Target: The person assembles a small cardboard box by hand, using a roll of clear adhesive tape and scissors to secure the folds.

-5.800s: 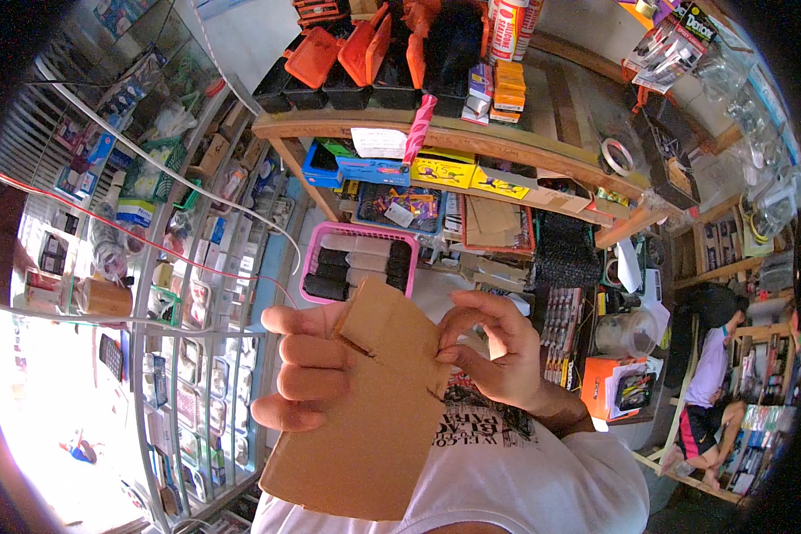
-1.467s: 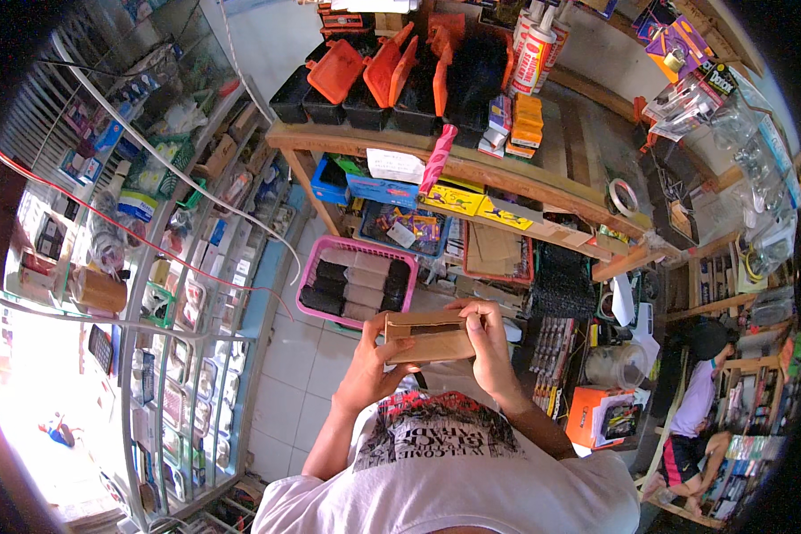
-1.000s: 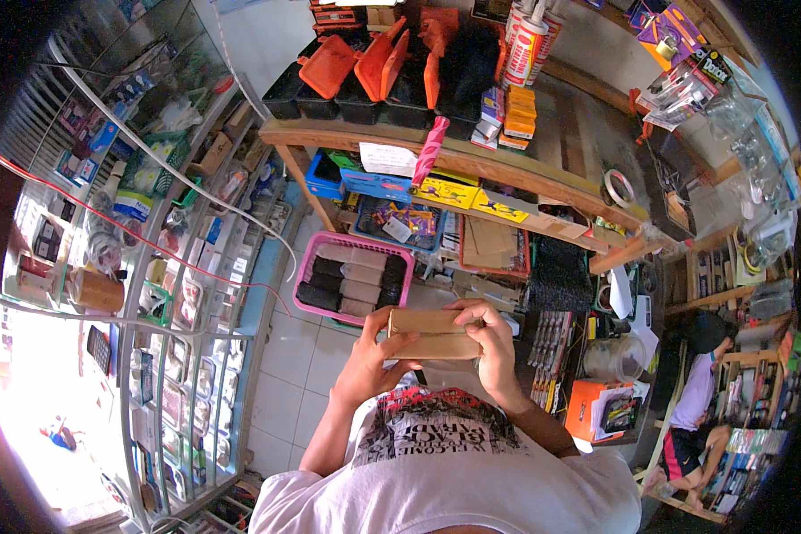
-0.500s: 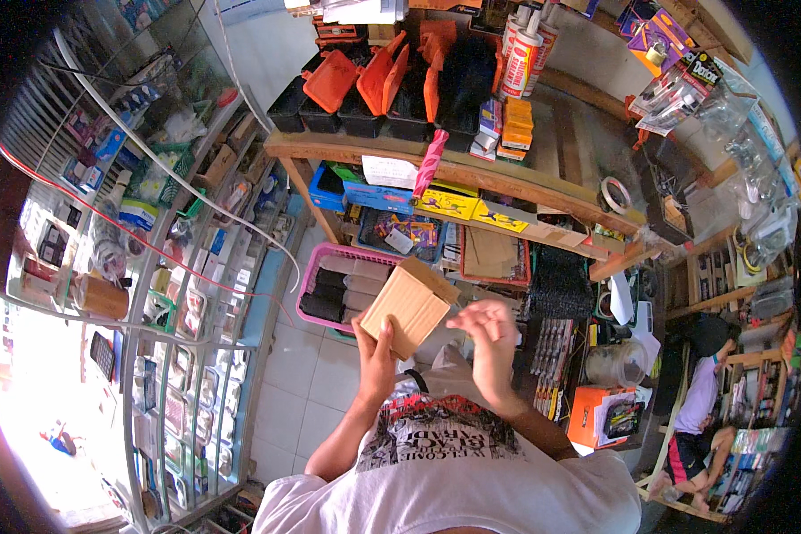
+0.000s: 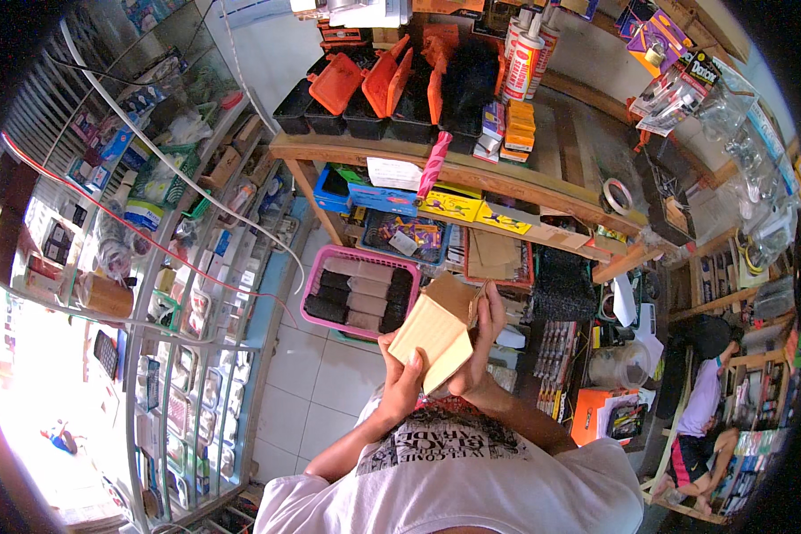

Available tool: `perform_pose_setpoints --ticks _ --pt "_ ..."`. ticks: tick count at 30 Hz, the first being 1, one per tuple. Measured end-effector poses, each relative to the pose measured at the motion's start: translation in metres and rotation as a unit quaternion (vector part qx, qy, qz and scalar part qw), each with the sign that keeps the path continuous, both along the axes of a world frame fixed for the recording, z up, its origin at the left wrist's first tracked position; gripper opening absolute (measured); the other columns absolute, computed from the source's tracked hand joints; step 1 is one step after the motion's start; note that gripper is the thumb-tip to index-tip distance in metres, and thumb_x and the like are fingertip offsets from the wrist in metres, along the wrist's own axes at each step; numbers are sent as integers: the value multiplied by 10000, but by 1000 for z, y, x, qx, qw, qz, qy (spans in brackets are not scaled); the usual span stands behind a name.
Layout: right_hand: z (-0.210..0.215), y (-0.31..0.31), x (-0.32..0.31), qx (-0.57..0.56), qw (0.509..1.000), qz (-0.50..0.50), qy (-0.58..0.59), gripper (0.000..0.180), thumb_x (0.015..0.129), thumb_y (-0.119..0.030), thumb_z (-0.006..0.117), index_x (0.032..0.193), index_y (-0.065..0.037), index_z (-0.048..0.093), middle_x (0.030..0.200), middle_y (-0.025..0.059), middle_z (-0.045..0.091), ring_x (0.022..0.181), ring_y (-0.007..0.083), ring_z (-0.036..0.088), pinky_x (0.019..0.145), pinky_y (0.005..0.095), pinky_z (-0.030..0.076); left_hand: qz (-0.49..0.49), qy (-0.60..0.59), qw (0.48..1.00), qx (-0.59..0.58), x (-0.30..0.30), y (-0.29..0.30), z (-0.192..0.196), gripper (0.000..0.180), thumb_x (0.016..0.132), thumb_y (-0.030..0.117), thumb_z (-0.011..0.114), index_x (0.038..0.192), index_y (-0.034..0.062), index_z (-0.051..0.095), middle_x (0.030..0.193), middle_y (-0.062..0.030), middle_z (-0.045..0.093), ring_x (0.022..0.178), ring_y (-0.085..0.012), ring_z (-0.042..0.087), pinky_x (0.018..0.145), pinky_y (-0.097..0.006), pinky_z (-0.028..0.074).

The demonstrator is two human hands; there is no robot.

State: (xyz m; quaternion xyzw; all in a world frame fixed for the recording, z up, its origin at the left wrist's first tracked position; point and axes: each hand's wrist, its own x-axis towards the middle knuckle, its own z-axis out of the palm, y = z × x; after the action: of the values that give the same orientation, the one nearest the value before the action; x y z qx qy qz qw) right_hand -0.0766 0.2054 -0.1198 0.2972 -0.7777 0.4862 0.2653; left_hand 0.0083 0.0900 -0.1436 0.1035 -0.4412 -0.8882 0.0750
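Note:
A small plain brown cardboard box (image 5: 425, 336) is held in front of my chest, tilted, with a flap lifted at its far end. My left hand (image 5: 402, 372) grips its near left side, thumb lying on the front face. My right hand (image 5: 482, 345) is closed round the right side, fingers up by the raised flap. The inside of the box cannot be seen. Just beyond it on the left stands a pink plastic basket (image 5: 315, 278) of grey and black rolled bundles.
A wooden shelf (image 5: 525, 189) runs across ahead, carrying black bins with orange lids (image 5: 335, 84) and sealant tubes (image 5: 523, 62). Glass display shelving (image 5: 206, 294) lines the left. At the right are an orange box (image 5: 589, 414), a clear jar (image 5: 616, 365) and another person (image 5: 699, 409).
My right hand has come in from beside the box and taken hold of its right side. The box has turned and moved slightly nearer and to the right, showing its end face.

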Motion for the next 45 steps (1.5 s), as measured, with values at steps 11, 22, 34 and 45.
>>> perform_pose_setpoints --ticks 11,22,34,45 --pt "-11 -9 -15 -149 987 61 27 1051 909 -781 390 1536 14 109 1549 309 165 1441 458 228 1177 553 203 -44 24 988 -145 1 3 12 456 1015 188 565 1275 51 216 1355 -132 336 1307 -192 310 1152 -379 160" --pt "-10 29 -29 140 986 89 -31 1466 562 -618 911 1516 90 51 1510 334 164 1398 495 220 1136 602 214 -55 -121 987 90 -25 -6 45 261 1038 212 572 1154 161 344 1152 -45 522 950 -148 573 689 -295 497" --pt "23 68 -30 210 971 24 -114 1181 574 -401 945 1523 -132 296 1461 342 228 1350 530 228 1045 670 238 -68 -56 993 -74 -51 22 -5 206 1020 99 545 1155 92 389 1073 -25 503 988 -101 485 853 -279 438" --pt "11 117 -41 140 979 -65 -132 1122 561 -423 958 1490 -168 383 1431 314 240 1328 529 240 1070 637 261 -174 -74 979 -77 -99 62 13 377 968 241 682 1174 83 410 1147 -58 556 1046 -128 541 861 -311 474"
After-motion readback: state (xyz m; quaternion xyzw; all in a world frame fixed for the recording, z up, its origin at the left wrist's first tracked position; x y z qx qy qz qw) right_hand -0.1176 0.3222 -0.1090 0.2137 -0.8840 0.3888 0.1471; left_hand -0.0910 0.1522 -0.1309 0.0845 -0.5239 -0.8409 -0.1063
